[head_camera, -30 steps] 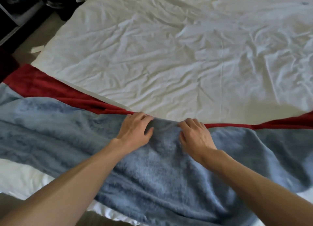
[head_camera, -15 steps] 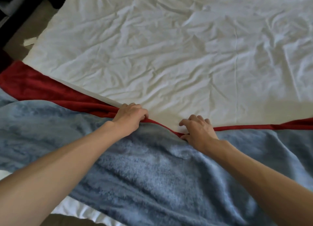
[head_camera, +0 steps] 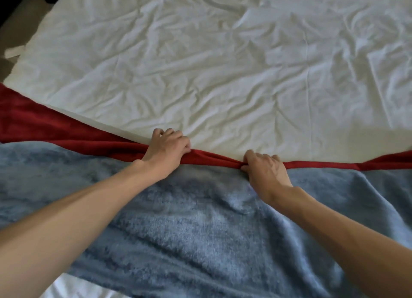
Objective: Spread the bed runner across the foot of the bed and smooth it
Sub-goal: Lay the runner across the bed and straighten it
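The bed runner (head_camera: 200,226) is a fluffy blue-grey cloth with a red underside (head_camera: 51,128), lying across the near end of the bed over the creased white sheet (head_camera: 223,70). Its far edge is folded so a red band shows from left to right. My left hand (head_camera: 167,150) grips that red edge near the middle with curled fingers. A little to its right, my right hand (head_camera: 265,170) pinches the same red edge. The runner is wrinkled below my forearms.
Dark floor and dark furniture (head_camera: 13,12) show at the top left beside the bed. A strip of white sheet (head_camera: 73,286) shows at the near bottom left under the runner.
Both hands moved from resting on the blue pile to gripping the red edge and pushed it farther up the bed; my hands have spread apart and more red shows between them.
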Motion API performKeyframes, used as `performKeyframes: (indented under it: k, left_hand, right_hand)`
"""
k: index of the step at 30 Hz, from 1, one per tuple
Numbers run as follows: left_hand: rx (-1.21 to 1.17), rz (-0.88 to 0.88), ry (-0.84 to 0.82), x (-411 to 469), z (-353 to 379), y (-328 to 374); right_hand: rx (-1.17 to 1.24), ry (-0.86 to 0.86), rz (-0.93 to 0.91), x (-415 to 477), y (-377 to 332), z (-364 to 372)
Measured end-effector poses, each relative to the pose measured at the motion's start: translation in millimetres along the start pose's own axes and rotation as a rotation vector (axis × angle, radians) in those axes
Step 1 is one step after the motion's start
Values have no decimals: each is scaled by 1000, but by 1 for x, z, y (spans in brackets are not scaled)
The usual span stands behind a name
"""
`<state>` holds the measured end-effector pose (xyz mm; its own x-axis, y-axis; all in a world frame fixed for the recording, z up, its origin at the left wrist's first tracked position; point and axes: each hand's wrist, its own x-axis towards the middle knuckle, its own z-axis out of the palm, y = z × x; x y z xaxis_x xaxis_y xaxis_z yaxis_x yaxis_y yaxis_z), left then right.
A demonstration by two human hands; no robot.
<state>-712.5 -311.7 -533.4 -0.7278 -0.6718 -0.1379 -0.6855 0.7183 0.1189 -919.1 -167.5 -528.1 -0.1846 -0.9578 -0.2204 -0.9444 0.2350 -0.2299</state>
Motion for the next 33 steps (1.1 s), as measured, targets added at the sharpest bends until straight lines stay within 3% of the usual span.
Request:
performKeyframes:
  k: [7, 16, 23, 28, 33]
  left_hand:
    - [-80, -7, 190, 24, -6, -13]
    - [-139, 117, 116, 31, -11, -31]
    - [-238, -55, 3, 50, -26, -30]
    - [-396, -38, -285, 46, -41, -42]
    - [-373, -206, -229, 57, -44, -62]
  right_hand:
    - [13, 152, 33, 27, 13, -5]
    - [-7, 230, 60, 77, 29, -20]
    - [104, 54, 86, 91, 24, -30]
    - [113, -120, -46, 97, 21, -50]
    - [270, -101, -16, 110, 6, -49]
